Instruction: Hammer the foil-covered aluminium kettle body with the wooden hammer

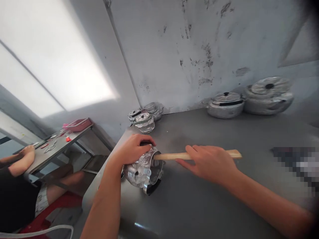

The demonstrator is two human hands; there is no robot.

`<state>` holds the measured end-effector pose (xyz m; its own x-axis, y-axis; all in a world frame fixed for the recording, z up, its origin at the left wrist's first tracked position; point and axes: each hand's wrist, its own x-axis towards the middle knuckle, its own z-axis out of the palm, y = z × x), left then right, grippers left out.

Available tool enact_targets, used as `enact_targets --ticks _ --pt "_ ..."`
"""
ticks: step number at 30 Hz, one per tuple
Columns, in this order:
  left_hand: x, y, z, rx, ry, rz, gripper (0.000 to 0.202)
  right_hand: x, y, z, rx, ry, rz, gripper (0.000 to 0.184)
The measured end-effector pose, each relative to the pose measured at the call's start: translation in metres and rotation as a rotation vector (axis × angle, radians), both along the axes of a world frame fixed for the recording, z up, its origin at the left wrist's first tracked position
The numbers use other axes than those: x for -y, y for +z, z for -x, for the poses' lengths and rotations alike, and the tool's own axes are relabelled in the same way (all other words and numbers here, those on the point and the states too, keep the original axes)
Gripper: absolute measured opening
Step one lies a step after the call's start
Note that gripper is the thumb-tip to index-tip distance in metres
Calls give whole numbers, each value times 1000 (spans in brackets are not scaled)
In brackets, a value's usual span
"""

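Right fingers (191, 151) gripping one stick (171, 156), left fingers (149, 139) clasping one pot (138, 172), five pots (225, 110) beyond

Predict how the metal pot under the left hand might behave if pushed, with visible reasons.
The pot, tipped on its side, would probably roll if the left hand let go, since its belly is rounded. The black handle jutting by its mouth might catch and stop it. Its thin-looking metal suggests it is fairly light.

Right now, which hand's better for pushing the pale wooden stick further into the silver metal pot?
Probably the right hand: it grips the stick, whose end is inside the pot. The left hand holds the pot.
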<state>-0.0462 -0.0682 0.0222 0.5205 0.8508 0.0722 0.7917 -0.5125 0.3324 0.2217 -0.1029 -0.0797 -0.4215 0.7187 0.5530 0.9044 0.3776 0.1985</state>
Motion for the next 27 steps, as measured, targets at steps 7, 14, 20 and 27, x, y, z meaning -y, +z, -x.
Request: enact_targets --ticks 7,14,20,27 --pt "43 -10 20 228 58 -89 29 2 8 0 46 136 -352 51" --pt "42 -12 25 255 71 -76 27 0 6 -1 68 188 -319 49" --pt "42 -12 23 259 48 -85 29 0 7 -1 58 158 -350 51" --pt "40 -10 22 216 33 -85 27 2 9 0 38 163 -343 51"
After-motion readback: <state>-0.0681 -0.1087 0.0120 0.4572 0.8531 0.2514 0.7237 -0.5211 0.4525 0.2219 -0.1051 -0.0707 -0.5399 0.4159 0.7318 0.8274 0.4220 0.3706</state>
